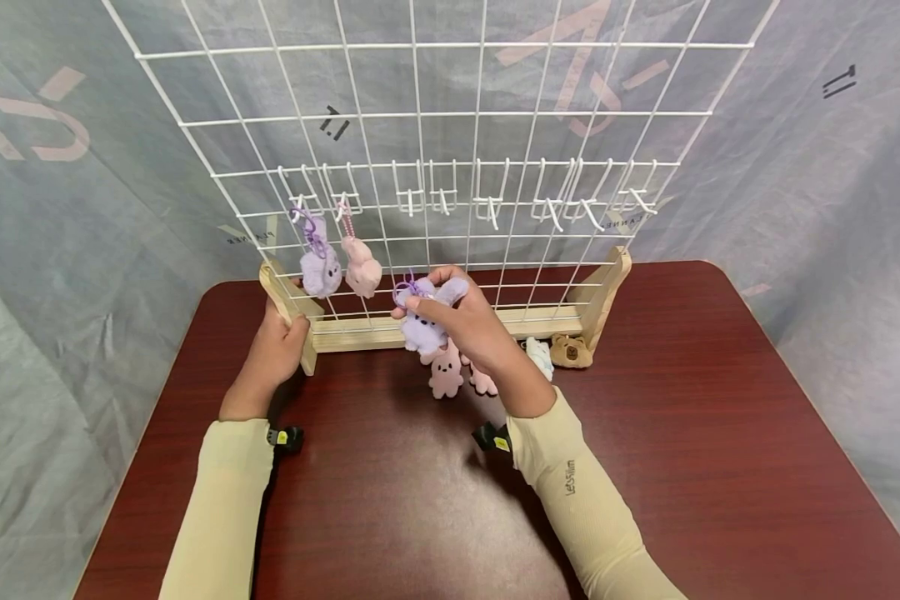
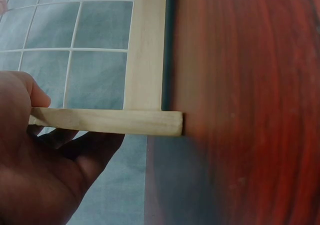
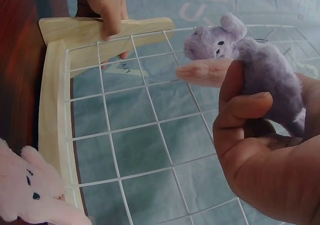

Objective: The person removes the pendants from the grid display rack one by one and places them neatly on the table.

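Observation:
A purple plush keychain (image 1: 422,332) with a purple cord loop is held between the thumb and fingers of my right hand (image 1: 471,321), in front of the white wire grid (image 1: 450,242). My left hand (image 1: 276,348) grips the left wooden foot (image 2: 105,121) of the grid's stand, thumb on one side and fingers on the other. Two plush keychains hang from hooks at the left of the grid: a purple one (image 1: 321,271) and a pink one (image 1: 362,268). Below my right hand, a pink plush (image 1: 446,372) is on the table, with more pink plush partly hidden by the hand.
Several white wire hooks (image 1: 487,204) without plush line the grid to the right. A brown bear plush (image 1: 572,352) and a white plush (image 1: 540,357) lie by the right wooden foot (image 1: 606,296). The dark red table (image 1: 390,500) extends toward me; grey cloth (image 1: 817,208) hangs behind.

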Motion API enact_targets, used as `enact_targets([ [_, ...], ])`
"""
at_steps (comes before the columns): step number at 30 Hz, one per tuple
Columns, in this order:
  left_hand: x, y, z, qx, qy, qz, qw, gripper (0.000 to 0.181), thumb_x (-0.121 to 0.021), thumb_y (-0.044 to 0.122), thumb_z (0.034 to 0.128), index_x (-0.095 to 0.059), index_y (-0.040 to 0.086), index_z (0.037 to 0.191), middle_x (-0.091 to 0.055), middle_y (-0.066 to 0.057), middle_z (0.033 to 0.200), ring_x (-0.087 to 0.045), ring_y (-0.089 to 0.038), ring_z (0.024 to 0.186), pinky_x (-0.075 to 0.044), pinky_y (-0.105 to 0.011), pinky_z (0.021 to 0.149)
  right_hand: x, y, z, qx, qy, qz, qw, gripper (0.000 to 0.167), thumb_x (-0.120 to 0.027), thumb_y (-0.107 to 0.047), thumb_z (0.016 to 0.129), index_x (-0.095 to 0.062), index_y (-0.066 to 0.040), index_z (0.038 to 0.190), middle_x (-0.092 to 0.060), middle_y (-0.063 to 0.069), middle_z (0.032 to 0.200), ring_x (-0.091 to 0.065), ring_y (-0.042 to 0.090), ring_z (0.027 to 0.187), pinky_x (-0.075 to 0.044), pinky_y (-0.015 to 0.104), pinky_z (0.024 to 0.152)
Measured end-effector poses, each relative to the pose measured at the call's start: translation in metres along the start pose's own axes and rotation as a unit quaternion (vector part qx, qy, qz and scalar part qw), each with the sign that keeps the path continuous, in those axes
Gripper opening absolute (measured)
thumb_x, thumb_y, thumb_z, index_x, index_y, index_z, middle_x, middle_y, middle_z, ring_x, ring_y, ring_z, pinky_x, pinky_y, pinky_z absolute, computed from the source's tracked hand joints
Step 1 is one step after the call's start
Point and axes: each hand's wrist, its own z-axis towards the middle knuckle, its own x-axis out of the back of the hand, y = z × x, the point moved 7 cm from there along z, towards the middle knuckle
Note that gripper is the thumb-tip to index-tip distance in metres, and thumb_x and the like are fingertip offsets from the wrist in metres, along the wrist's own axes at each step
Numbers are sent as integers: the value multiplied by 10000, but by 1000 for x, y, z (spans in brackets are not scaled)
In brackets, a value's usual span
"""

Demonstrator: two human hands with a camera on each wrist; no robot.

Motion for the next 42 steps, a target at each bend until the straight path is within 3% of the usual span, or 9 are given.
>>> enact_targets([
  [6,2,-1,-1,28,44,19,10000,583,-411,97,1049,-250,31,1605,-549,-268,1412,-525,-367,1298,-383,-559,1108,2,6,2,-10,40,-533,9986,155,-637,-33,1004,-521,-28,1108,-733,129,900,-727,171,642,-594,344,512],
  [8,2,-2,-2,29,34,48,10000,588,-412,100,1050,-245,33,1610,-554,-266,1406,-527,-366,1295,-387,-565,1105,2,7,2,57,16,-634,9980,140,-638,-32,1000,-548,1,1102,-701,82,878,-721,160,629,-594,327,521],
  [16,1,0,-1,10,5,135,9999,590,-419,97,1050,-243,31,1609,-530,-264,1426,-511,-377,1299,-384,-587,1100,3,8,3,116,-38,-534,9985,73,-607,-73,1032,-570,-9,1029,-758,93,907,-718,164,593,-585,308,518],
  [24,1,-1,0,-41,34,80,10000,576,-423,76,1043,-257,21,1591,-530,-235,1442,-518,-334,1310,-377,-509,1103,4,13,5,-108,59,-601,9981,119,-577,-143,1068,-573,-45,1001,-746,19,823,-702,158,559,-570,305,495],
  [28,0,-1,-1,-15,29,77,10000,581,-418,79,1044,-250,17,1597,-528,-250,1432,-508,-340,1310,-376,-524,1107,7,17,5,-470,323,-586,9967,134,-523,-174,1091,-548,-52,1042,-673,42,802,-684,152,572,-569,288,510],
  [32,0,0,-1,21,13,99,9999,586,-410,84,1046,-240,7,1601,-525,-277,1412,-499,-366,1307,-371,-575,1117,10,22,4,-942,471,-828,9910,126,-512,-139,1054,-523,-53,1145,-592,45,923,-640,117,648,-548,240,545],
  [38,0,-1,0,18,0,66,10000,597,-406,90,1043,-237,26,1612,-539,-272,1431,-517,-365,1312,-377,-556,1112,10,26,2,-1145,197,-1067,9875,386,-506,-32,957,-437,-40,1337,-520,82,929,-529,106,626,-466,208,516],
  [42,0,-2,1,-5,23,63,10000,599,-413,86,1038,-250,49,1613,-567,-264,1412,-536,-342,1298,-390,-471,1104,9,27,2,-1102,62,-1267,9858,417,-536,2,959,-442,-56,1361,-522,83,953,-458,104,653,-404,200,509],
])
